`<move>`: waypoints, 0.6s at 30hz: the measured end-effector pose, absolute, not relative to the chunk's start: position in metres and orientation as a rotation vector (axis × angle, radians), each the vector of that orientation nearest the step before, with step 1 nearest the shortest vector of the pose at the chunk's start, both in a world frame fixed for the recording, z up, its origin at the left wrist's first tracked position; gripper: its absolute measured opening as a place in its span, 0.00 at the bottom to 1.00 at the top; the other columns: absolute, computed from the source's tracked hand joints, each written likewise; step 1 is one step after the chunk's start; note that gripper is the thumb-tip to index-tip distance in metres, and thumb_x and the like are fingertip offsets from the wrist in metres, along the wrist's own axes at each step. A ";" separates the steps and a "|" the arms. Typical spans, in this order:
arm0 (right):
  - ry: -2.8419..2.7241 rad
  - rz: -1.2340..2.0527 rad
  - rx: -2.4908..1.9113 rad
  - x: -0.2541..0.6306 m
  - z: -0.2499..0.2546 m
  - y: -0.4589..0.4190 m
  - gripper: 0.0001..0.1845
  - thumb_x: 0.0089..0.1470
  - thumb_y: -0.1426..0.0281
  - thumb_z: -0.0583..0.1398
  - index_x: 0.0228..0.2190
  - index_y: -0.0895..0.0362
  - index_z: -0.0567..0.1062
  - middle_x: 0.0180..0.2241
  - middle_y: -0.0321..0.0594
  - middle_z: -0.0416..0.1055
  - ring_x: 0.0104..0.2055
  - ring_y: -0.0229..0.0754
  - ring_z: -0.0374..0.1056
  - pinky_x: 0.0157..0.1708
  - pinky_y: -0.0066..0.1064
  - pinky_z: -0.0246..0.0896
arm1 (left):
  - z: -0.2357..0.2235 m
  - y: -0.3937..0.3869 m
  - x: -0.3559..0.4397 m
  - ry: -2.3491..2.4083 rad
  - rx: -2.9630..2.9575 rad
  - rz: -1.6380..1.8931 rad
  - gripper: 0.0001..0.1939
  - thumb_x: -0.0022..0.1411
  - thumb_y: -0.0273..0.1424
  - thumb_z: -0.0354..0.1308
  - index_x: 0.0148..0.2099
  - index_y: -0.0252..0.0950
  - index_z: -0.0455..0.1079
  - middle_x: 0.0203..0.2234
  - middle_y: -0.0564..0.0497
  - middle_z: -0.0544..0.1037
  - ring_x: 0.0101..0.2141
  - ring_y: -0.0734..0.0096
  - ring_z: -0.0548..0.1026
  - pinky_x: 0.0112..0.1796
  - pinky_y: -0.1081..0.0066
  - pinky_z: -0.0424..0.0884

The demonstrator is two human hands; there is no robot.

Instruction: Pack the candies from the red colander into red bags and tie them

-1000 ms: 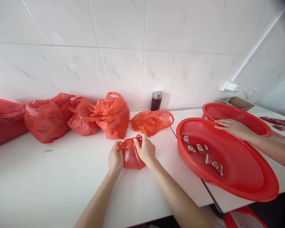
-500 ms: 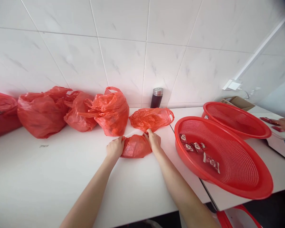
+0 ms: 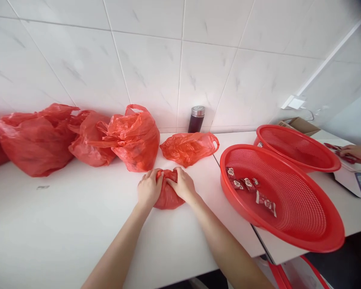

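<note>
A small filled red plastic bag (image 3: 169, 197) rests on the white table (image 3: 78, 233) in front of me. My left hand (image 3: 149, 188) grips its left side, fingers curled over the top. From the right, my right hand (image 3: 182, 185) clutches the same bag, thumb pressed toward the middle. Both hands are close together at the bag's gathered top; its contents are hidden. Just behind lies a flattened red plastic bag (image 3: 188, 148) with a loop handle. To its left stands a fuller red bag (image 3: 136, 140).
More stuffed red bags (image 3: 37, 140) line the tiled wall. A dark flask (image 3: 196, 119) stands behind. At right, a large red basket (image 3: 301, 204) holds several wrapped snacks (image 3: 266, 203), with a second red basket (image 3: 297, 146) behind. Another person's hand (image 3: 353, 151) handles packets over a scale (image 3: 353, 180).
My hands have drawn closer together, bunching the small bag between them into a rounder shape. The view has shifted slightly. The other person's hand has moved left over the scale.
</note>
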State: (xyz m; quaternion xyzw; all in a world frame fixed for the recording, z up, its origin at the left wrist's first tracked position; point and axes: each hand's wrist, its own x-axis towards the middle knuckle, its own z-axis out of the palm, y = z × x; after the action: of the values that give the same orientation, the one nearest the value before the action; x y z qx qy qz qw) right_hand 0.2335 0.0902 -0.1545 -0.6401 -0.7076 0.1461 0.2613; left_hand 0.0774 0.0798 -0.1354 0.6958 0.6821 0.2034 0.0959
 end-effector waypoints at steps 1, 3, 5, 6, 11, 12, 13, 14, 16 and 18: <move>-1.934 0.404 -1.717 0.232 -0.157 0.091 0.21 0.56 0.57 0.59 0.47 0.54 0.66 0.44 0.43 0.74 0.44 0.45 0.70 0.39 0.31 0.60 | -0.135 0.081 0.079 2.001 2.066 0.575 0.18 0.69 0.39 0.40 0.51 0.45 0.68 0.47 0.50 0.77 0.43 0.62 0.74 0.39 0.67 0.66; -1.960 0.418 -1.704 0.233 -0.162 0.093 0.16 0.58 0.58 0.58 0.45 0.52 0.67 0.41 0.38 0.75 0.40 0.42 0.71 0.37 0.30 0.59 | -0.135 0.085 0.079 1.985 2.055 0.499 0.16 0.68 0.39 0.42 0.46 0.44 0.70 0.41 0.49 0.79 0.38 0.61 0.76 0.35 0.67 0.66; -1.980 0.412 -1.706 0.236 -0.165 0.097 0.14 0.57 0.57 0.58 0.42 0.50 0.69 0.37 0.35 0.76 0.38 0.42 0.71 0.35 0.29 0.58 | -0.136 0.088 0.074 1.996 2.025 0.419 0.17 0.67 0.40 0.42 0.42 0.43 0.71 0.36 0.47 0.80 0.34 0.58 0.76 0.32 0.66 0.65; -1.988 0.408 -1.712 0.237 -0.165 0.098 0.14 0.56 0.57 0.59 0.41 0.50 0.69 0.35 0.35 0.76 0.36 0.42 0.71 0.34 0.29 0.57 | -0.137 0.089 0.071 2.003 2.009 0.384 0.18 0.67 0.41 0.41 0.41 0.43 0.72 0.34 0.45 0.80 0.33 0.56 0.76 0.32 0.65 0.65; -2.004 0.385 -1.736 0.235 -0.168 0.100 0.14 0.56 0.54 0.59 0.39 0.49 0.70 0.30 0.34 0.75 0.32 0.42 0.71 0.31 0.28 0.55 | -0.142 0.093 0.066 2.032 1.938 0.298 0.24 0.66 0.44 0.38 0.40 0.40 0.74 0.32 0.40 0.80 0.34 0.49 0.77 0.34 0.59 0.67; -2.002 0.382 -1.738 0.234 -0.168 0.100 0.14 0.56 0.54 0.58 0.39 0.49 0.70 0.30 0.34 0.75 0.32 0.42 0.71 0.31 0.28 0.55 | -0.143 0.093 0.067 2.040 1.924 0.307 0.25 0.66 0.44 0.38 0.40 0.40 0.74 0.32 0.39 0.80 0.34 0.48 0.77 0.35 0.58 0.67; -1.996 0.380 -1.739 0.233 -0.169 0.099 0.14 0.56 0.54 0.58 0.38 0.50 0.70 0.30 0.34 0.75 0.32 0.42 0.71 0.30 0.28 0.55 | -0.144 0.093 0.068 2.049 1.907 0.327 0.25 0.66 0.45 0.38 0.40 0.40 0.75 0.32 0.38 0.79 0.35 0.47 0.77 0.36 0.57 0.67; -1.988 0.379 -1.738 0.232 -0.168 0.099 0.14 0.57 0.54 0.58 0.38 0.50 0.70 0.30 0.34 0.75 0.32 0.41 0.71 0.31 0.28 0.55 | -0.144 0.093 0.069 2.056 1.888 0.357 0.25 0.66 0.45 0.39 0.40 0.40 0.75 0.33 0.38 0.79 0.36 0.47 0.77 0.37 0.56 0.67; -1.964 0.371 -1.739 0.233 -0.167 0.096 0.15 0.56 0.53 0.58 0.37 0.51 0.69 0.31 0.35 0.75 0.32 0.42 0.71 0.31 0.28 0.56 | -0.145 0.091 0.070 2.063 1.836 0.443 0.24 0.65 0.46 0.40 0.41 0.40 0.74 0.34 0.38 0.80 0.38 0.46 0.76 0.39 0.55 0.66; -1.911 0.388 -1.708 0.236 -0.161 0.091 0.18 0.54 0.52 0.59 0.37 0.52 0.68 0.32 0.35 0.75 0.34 0.41 0.71 0.32 0.28 0.57 | -0.146 0.089 0.066 2.049 1.756 0.554 0.22 0.65 0.46 0.42 0.39 0.40 0.74 0.34 0.39 0.79 0.39 0.46 0.76 0.41 0.54 0.65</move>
State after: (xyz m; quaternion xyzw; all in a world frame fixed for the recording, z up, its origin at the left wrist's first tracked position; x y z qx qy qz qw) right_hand 0.2359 0.0909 -0.1615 -0.6341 -0.7096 0.1440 0.2714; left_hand 0.0661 0.0892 -0.1458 0.6256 0.7299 0.1972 0.1923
